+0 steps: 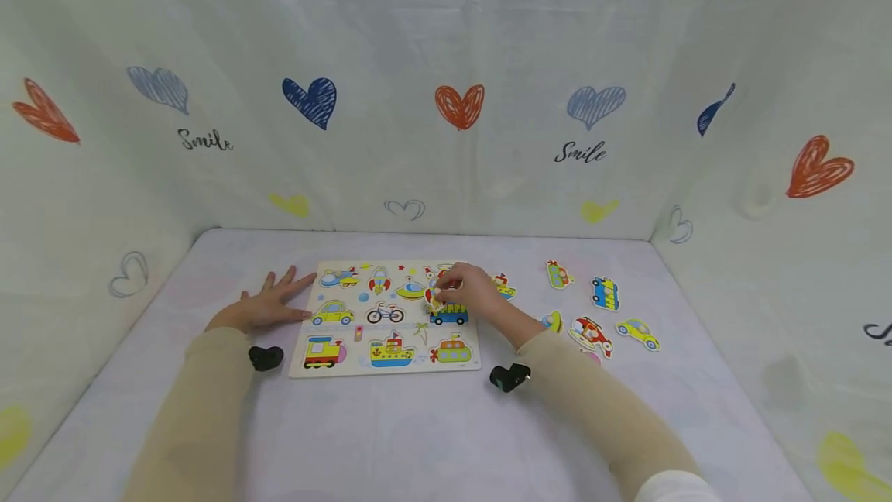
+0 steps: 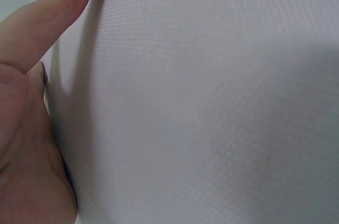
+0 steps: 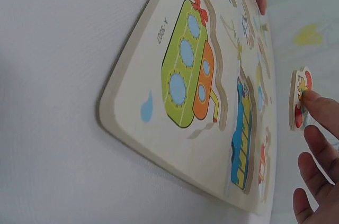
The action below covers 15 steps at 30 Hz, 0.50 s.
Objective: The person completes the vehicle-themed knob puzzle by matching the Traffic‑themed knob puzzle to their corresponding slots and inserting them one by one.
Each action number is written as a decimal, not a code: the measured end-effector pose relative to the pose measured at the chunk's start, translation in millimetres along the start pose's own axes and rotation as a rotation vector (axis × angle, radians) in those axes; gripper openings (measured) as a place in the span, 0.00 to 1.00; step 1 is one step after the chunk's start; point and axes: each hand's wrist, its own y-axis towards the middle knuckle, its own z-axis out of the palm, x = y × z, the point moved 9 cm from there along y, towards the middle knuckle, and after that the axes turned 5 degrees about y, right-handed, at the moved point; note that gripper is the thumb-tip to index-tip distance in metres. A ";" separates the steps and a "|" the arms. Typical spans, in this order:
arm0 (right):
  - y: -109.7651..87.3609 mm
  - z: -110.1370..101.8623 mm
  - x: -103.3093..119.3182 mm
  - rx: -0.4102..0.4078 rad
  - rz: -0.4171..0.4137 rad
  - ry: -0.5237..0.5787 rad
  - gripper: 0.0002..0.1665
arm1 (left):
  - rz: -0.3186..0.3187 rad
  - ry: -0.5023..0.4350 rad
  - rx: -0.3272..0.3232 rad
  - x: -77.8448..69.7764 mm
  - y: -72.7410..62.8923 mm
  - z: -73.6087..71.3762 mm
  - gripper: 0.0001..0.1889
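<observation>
A wooden puzzle board (image 1: 298, 366) printed with vehicles lies flat on the table. My left hand (image 1: 268, 304) is spread beside its left edge; in the left wrist view the thumb (image 2: 58, 17) touches that edge. Over the upper right of the board, my right hand (image 1: 477, 293) pinches a rocket puzzle piece (image 1: 433, 297) between thumb and fingertips. The right wrist view shows this red and yellow piece (image 3: 300, 99) raised above the board, tilted on edge, with the other fingers loosely bent. The printed bus (image 1: 449, 318) lies just below the piece, and the hand partly hides the helicopter picture.
Right of the board lie loose pieces: a ship (image 1: 503, 287), a submarine (image 1: 559, 275), a bus (image 1: 605, 293), a flying saucer (image 1: 552, 321), a helicopter (image 1: 591, 335) and a car (image 1: 637, 334). A pink piece (image 1: 594, 358) is partly hidden by the right sleeve. Curtains surround the table.
</observation>
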 end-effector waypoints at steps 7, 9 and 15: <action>7.9 10.4 13.0 -0.021 -0.039 0.069 0.10 | 0.002 -0.007 -0.013 0.1 -0.5 -0.9 0.53; 10.0 13.8 14.9 -0.026 -0.048 0.092 0.09 | 0.005 -0.008 -0.015 1.2 1.2 0.2 0.53; 18.7 26.8 19.4 -0.022 -0.045 0.141 0.07 | 0.006 0.004 -0.011 2.0 3.3 0.9 0.53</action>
